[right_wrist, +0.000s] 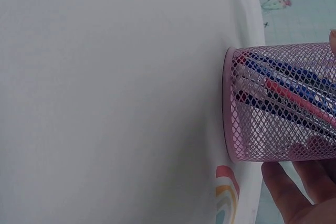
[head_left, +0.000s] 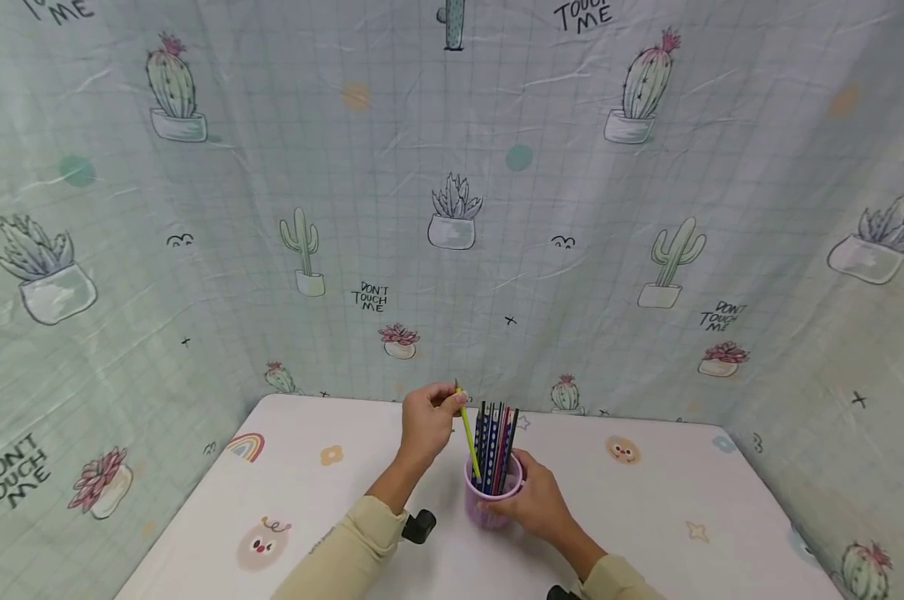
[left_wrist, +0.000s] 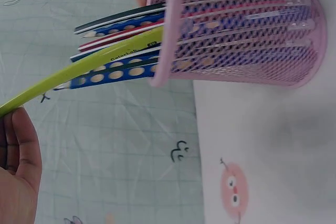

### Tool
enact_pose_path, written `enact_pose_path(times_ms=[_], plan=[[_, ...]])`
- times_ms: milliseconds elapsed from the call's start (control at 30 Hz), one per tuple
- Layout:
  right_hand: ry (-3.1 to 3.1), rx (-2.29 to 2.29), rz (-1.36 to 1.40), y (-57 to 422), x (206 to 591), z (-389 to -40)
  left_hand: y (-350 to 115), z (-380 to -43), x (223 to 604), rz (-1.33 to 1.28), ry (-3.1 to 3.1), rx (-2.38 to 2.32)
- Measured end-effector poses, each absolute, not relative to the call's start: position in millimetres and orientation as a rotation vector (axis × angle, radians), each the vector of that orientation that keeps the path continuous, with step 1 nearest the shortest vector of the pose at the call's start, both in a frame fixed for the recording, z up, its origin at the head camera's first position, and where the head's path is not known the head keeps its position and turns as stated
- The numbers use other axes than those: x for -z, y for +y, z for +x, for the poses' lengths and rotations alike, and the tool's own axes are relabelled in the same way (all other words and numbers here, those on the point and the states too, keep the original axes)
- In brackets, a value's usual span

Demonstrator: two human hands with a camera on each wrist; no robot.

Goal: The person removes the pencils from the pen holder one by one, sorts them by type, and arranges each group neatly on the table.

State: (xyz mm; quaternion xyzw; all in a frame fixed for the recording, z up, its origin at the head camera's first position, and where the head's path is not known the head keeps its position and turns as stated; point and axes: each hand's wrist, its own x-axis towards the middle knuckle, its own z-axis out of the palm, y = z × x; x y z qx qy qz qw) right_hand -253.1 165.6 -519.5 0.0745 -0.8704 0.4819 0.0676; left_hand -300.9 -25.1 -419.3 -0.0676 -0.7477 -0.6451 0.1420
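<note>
A pink mesh pencil cup (head_left: 486, 510) stands upright on the table, holding several pens and pencils (head_left: 494, 442), some blue with pale dots. My right hand (head_left: 539, 500) grips the cup's right side, thumb across the front near the rim; in the right wrist view its fingers (right_wrist: 286, 190) lie along the mesh. Up at the left, my left hand (head_left: 427, 423) pinches a yellow-green pencil (head_left: 468, 435) near its upper tip. That pencil leans, its lower end inside the cup's mouth. Lettering shows on the yellow-green pencil (left_wrist: 113, 56) in the left wrist view.
The white table (head_left: 332, 500) carries printed patterns such as a rainbow and smiling faces. A curtain (head_left: 511, 275) printed with cacti hangs behind the table and along both sides. A black wrist camera (head_left: 419, 527) sits on the left sleeve.
</note>
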Motion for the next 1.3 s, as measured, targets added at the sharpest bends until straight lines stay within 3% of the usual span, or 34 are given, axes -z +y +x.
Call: enact_pose_path(times_ms=[633, 1300], plan=[[-2.645, -1.415, 0.22, 166.7, 521.0, -256.1, -57.4, -304.2, 383.1, -0.164, -2.162, 1.918], [-2.645, -1.453, 0.218, 164.6, 517.5, -253.5, -106.2, -309.9, 389.5, -0.071, -2.286, 1.896]])
